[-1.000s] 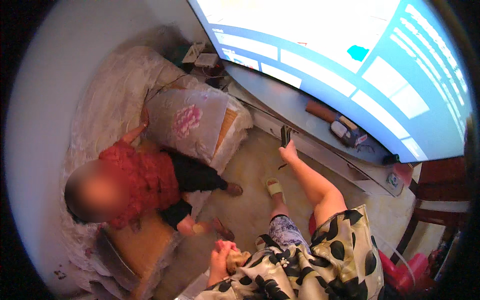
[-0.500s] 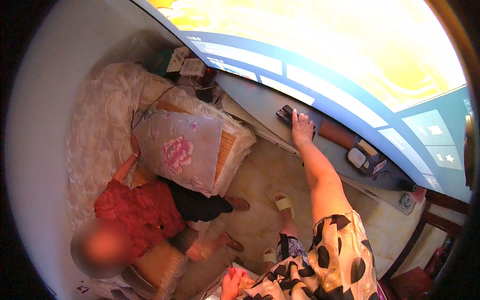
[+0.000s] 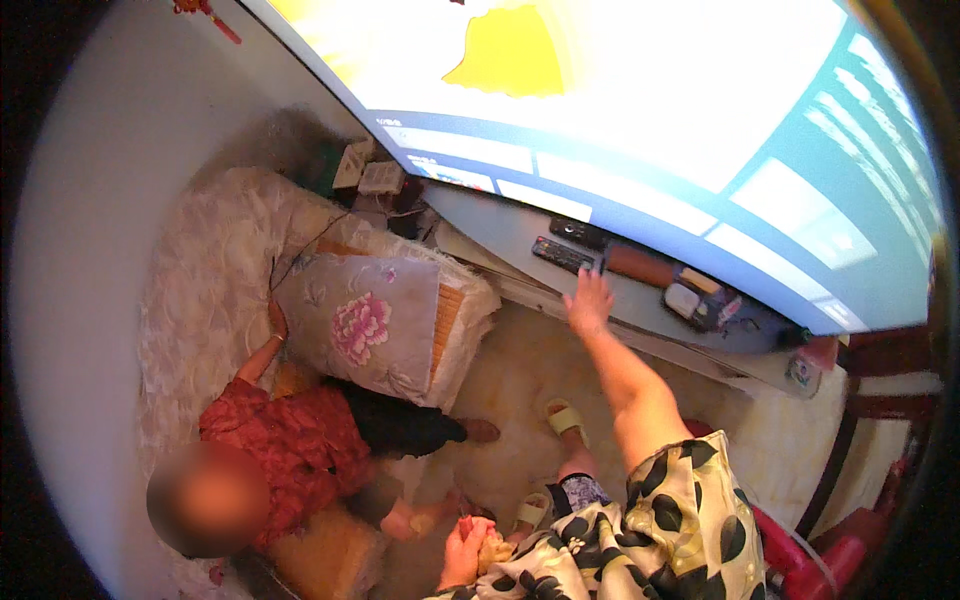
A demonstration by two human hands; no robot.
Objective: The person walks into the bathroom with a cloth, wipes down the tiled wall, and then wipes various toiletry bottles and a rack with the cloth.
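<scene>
My right hand [image 3: 590, 300] reaches over the front edge of the TV stand, its fingers spread and nothing in them. Just beyond its fingertips a black remote control [image 3: 563, 253] lies on the stand. A second black remote control [image 3: 578, 233] is behind that one, nearer the screen. Low in the picture my left hand [image 3: 463, 552] is closed around a thin tool with a red handle [image 3: 467, 526]; its exact kind is too small to tell. Something tan [image 3: 494, 550] shows against that hand, partly hidden by it.
A large lit television [image 3: 640, 130] stands along the back. On the stand [image 3: 500, 222] are a brown case [image 3: 640, 264] and a white rounded box [image 3: 682, 300]. At left, a person in red [image 3: 290, 450] sits beside a flowered cushion [image 3: 365, 320]. A red chair [image 3: 835, 560] stands at lower right.
My right hand has drawn back from over the remotes toward the stand's front edge, leaving both in plain sight. My left hand keeps its grip low down. The whole view has shifted slightly.
</scene>
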